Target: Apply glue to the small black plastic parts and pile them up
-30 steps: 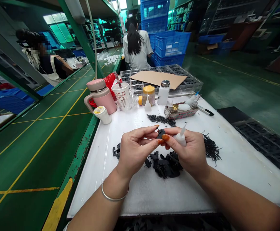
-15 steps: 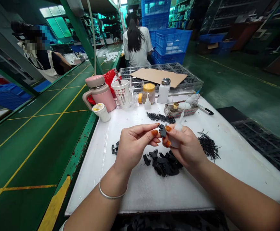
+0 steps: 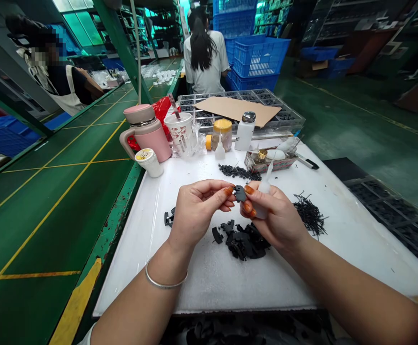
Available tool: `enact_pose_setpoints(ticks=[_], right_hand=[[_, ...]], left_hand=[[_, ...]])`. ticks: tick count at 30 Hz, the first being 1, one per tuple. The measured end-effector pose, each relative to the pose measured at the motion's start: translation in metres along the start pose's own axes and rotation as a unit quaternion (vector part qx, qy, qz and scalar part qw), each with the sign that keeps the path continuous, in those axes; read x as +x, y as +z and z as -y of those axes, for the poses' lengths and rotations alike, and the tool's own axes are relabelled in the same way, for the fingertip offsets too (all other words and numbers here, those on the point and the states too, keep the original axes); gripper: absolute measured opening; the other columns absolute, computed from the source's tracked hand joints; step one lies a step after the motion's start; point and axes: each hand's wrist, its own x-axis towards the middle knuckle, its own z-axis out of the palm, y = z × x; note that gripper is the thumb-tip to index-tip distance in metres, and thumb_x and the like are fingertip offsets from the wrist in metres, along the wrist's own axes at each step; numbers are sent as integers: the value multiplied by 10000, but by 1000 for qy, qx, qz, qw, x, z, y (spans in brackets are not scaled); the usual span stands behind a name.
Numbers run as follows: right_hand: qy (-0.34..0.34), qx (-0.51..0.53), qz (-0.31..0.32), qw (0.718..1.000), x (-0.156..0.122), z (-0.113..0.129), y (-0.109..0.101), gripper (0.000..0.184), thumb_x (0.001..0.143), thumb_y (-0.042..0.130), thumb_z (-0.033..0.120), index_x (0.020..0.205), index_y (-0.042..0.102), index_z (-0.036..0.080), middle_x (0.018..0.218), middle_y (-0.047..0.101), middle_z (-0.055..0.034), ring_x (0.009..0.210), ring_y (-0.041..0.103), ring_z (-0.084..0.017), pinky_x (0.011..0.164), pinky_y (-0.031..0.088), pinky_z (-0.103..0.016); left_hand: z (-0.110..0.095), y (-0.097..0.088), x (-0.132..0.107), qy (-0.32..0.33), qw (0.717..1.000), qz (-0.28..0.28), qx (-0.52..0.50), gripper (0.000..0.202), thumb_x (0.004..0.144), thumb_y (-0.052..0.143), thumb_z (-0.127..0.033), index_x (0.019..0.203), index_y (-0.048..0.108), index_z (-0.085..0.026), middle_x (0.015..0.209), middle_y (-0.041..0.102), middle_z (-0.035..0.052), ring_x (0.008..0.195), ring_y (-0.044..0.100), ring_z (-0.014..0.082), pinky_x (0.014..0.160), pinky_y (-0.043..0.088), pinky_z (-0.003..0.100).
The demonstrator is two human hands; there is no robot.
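Between my two hands is a small black plastic part (image 3: 240, 193). My left hand (image 3: 198, 206) pinches its left edge with thumb and fingertips. From the other side, the thumb and forefinger of my right hand (image 3: 279, 211) grip it too. A white squeeze bottle with a thin nozzle (image 3: 265, 186) is also tucked in my right hand, its tip pointing up. Below the hands lies a pile of black plastic parts (image 3: 247, 242). Black pins (image 3: 309, 214) are heaped right of my right hand, and small black rings (image 3: 236, 171) lie beyond both hands.
Along the white board's far side stand a pink mug (image 3: 153, 139), a paper cup (image 3: 180, 134), a yellow-lidded jar (image 3: 222, 134), a white bottle (image 3: 245, 132) and a small box of tools (image 3: 273, 162). A green conveyor (image 3: 51, 191) runs at left. Two people work farther off.
The black part has turned so that its broader face shows. My hands stay close together on it, and the whole view has shifted slightly.
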Motion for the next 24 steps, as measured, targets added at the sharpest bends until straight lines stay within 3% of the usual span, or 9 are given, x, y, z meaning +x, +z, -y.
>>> enact_pose_setpoints(ticks=[9,15,24], right_hand=[[-25,-27,20,999,-3,1,-1,183,808,664,243,661,630,139,574,572,-6,528,437,-79,527,341,-218],[-67,-108,8,992,-2,-3,-2,202,832,669,286,678,632,160,602,580,5,567,458,-86,560,350,-232],[-96,-154,30,983,-3,-9,-8,192,854,644,283,693,625,180,626,579,17,593,467,-99,605,367,-262]], left_hand=[[-2,1,-5,79,993,-30,82,141,808,666,-235,891,737,-147,771,723,36,639,639,104,618,551,205],[-3,-2,-4,100,988,15,114,240,787,693,-282,1005,738,-191,963,710,62,813,646,147,674,559,227],[-7,-2,-3,81,990,19,111,316,724,742,-195,1040,731,-194,771,684,21,622,616,95,556,530,184]])
